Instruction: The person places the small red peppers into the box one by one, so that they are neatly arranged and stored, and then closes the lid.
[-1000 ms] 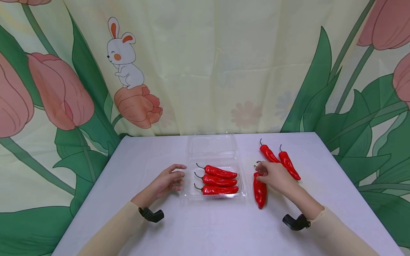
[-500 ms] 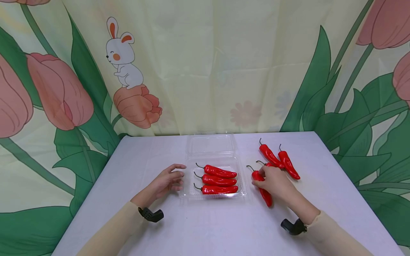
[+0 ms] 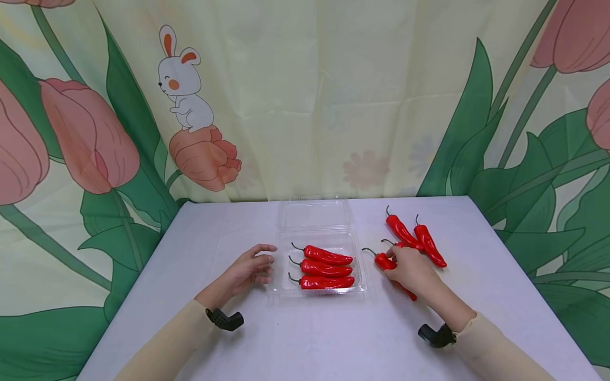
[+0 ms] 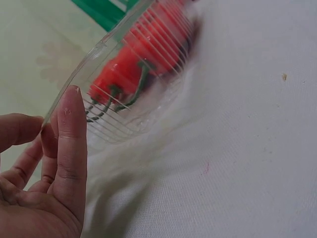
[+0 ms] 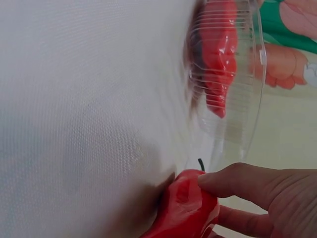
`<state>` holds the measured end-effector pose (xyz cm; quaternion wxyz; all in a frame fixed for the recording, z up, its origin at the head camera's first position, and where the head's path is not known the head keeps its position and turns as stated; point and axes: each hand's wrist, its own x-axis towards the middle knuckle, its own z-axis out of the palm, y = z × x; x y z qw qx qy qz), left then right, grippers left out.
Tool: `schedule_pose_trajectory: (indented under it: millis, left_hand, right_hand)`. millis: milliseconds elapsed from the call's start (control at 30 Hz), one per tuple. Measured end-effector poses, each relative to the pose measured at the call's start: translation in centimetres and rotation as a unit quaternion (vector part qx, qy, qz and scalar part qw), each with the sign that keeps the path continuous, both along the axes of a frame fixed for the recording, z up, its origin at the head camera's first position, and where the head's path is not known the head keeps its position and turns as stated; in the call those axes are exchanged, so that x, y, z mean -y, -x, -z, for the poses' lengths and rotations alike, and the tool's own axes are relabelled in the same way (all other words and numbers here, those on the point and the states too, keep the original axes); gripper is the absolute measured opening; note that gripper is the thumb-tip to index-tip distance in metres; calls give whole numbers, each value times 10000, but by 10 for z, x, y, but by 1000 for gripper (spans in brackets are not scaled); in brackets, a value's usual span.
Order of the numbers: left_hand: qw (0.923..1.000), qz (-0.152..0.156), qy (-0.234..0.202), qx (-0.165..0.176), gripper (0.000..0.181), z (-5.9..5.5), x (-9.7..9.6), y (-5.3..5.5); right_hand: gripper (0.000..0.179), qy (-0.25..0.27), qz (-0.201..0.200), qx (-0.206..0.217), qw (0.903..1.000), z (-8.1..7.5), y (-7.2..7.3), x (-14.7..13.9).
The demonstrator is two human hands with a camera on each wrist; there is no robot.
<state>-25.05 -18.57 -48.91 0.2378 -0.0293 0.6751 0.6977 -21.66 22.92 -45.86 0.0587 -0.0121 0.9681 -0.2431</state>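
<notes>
My right hand (image 3: pixel 413 269) pinches a red chili pepper (image 5: pixel 185 206) between thumb and fingers, its green stem pointing toward the clear plastic clamshell box (image 3: pixel 360 275). The middle of this pepper is covered by the hand in the head view. Inside the box lie three red chili peppers side by side, the nearest pepper (image 3: pixel 327 282) along the front wall. At the box's left side my left hand (image 3: pixel 250 270) has its fingers loosely spread, with fingertips right at the rim (image 4: pixel 79 67) in the left wrist view.
Beyond my right hand lie a red chili pepper (image 3: pixel 399 226), another pepper (image 3: pixel 429 244) to its right, and a third, mostly hidden by the hand. The box's transparent lid (image 3: pixel 314 216) is folded back toward the patterned curtain (image 3: pixel 286 106) behind the white table (image 3: pixel 305 338).
The pepper in my right hand has turned from nearly upright in view to slanted, its stem end shifting left. My left hand and the box have stayed put.
</notes>
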Motion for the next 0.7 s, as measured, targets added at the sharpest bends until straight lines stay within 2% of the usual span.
schedule_pose_trajectory:
  millis: [200, 700]
  left_hand:
    - [9999, -75, 41, 85, 43, 1, -1, 0]
    - [10000, -35, 93, -1, 41, 2, 1, 1]
  right_hand:
    - [57, 118, 37, -9, 9999, 0, 0, -5]
    - [54, 355, 107, -46, 9993, 0, 5, -9]
